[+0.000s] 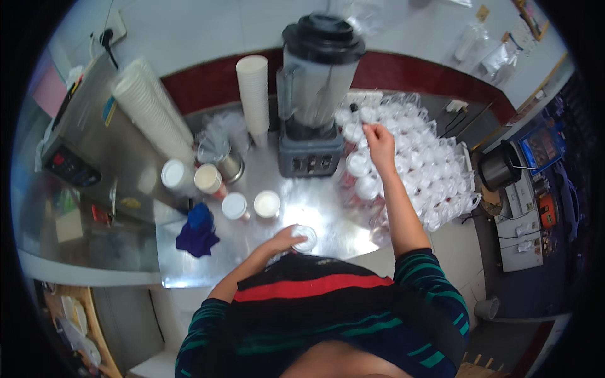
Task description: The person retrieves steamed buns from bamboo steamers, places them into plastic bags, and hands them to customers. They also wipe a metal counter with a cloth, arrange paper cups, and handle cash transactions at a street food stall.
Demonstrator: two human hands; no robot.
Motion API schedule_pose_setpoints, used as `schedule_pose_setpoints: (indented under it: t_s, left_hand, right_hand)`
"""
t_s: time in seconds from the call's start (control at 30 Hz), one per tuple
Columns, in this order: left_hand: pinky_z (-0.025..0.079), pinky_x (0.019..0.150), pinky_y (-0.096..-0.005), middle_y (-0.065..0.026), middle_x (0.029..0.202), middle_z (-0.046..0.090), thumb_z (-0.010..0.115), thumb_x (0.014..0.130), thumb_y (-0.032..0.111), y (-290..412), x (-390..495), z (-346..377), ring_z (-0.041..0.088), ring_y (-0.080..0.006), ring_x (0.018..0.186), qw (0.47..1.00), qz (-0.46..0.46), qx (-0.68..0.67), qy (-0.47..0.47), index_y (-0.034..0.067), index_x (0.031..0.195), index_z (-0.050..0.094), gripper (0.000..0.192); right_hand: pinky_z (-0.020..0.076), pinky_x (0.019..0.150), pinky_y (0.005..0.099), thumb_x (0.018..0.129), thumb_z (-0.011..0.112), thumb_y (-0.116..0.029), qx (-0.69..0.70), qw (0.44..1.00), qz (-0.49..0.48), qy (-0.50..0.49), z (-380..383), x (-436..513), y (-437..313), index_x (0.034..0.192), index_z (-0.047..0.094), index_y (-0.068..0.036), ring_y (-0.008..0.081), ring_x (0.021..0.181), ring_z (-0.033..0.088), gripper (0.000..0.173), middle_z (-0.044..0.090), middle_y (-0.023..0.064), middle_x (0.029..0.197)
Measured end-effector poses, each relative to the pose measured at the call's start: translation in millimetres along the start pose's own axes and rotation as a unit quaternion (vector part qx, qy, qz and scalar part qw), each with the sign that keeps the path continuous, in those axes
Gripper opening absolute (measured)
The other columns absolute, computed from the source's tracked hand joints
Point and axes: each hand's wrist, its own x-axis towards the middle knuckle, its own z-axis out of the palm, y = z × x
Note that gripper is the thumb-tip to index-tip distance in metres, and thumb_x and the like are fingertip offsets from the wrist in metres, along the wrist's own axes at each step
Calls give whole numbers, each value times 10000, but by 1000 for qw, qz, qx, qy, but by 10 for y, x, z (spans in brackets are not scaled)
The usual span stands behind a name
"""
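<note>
Near the steel counter's front edge, my left hand (286, 238) holds a white-lidded cup (304, 238) by its side. My right hand (379, 141) is raised over the left edge of a large group of lidded cups in clear plastic bags (416, 165); its fingertips are pinched beside a white lid, and whether they grip anything cannot be told. Left of the held cup stand an open cup with pale contents (267, 204), a white-lidded cup (235, 206) and a stack of paper cups (208, 178). A white round lid stack (175, 174) is farther left.
A blender (319, 94) stands at the counter's back, beside a tall stack of paper cups (254, 94). Leaning cup stacks (151, 108), a metal container (230, 163) and a steel machine (104, 132) are left. A purple-blue cloth (197, 230) lies on the steel counter (177, 274).
</note>
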Motion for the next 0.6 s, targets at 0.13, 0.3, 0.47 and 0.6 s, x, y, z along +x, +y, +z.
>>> schedule_pose_setpoints:
  t_s: [0.13, 0.3, 0.47, 0.6]
  left_hand:
    - [472, 417, -219, -70, 826, 586, 665, 778, 304, 108, 453, 162, 574, -121, 546, 992, -15, 22, -122, 36, 1174, 432, 532]
    - [461, 422, -222, -69, 798, 587, 678, 757, 377, 151, 723, 173, 559, -116, 523, 995, 22, 71, -72, 25, 1115, 476, 541]
    - [434, 859, -332, -186, 1073, 543, 669, 723, 469, 248, 633, 159, 541, -273, 985, 969, 56, 238, 17, -13, 1192, 474, 700]
    - [377, 947, -364, -250, 1234, 429, 631, 698, 573, 324, 554, 139, 444, -359, 1146, 949, 57, 303, 69, 4, 1257, 435, 822]
  right_hand:
    - [349, 470, 225, 844, 611, -225, 4, 988, -117, 106, -51, 1232, -239, 721, 565, -19, 49, 512, 418, 244, 481, -18, 563]
    - [446, 662, 381, 779, 651, -293, -150, 901, -259, 315, 117, 2432, -534, 754, 600, -17, 271, 721, 574, 282, 605, 110, 767]
    - [448, 702, 395, 771, 651, -309, -191, 929, -202, 244, 163, 2945, -611, 842, 610, -41, 293, 790, 577, 280, 597, 140, 888]
    - [452, 699, 389, 805, 606, -261, -145, 941, -196, 235, 160, 2902, -523, 810, 617, -35, 295, 782, 581, 227, 609, 128, 842]
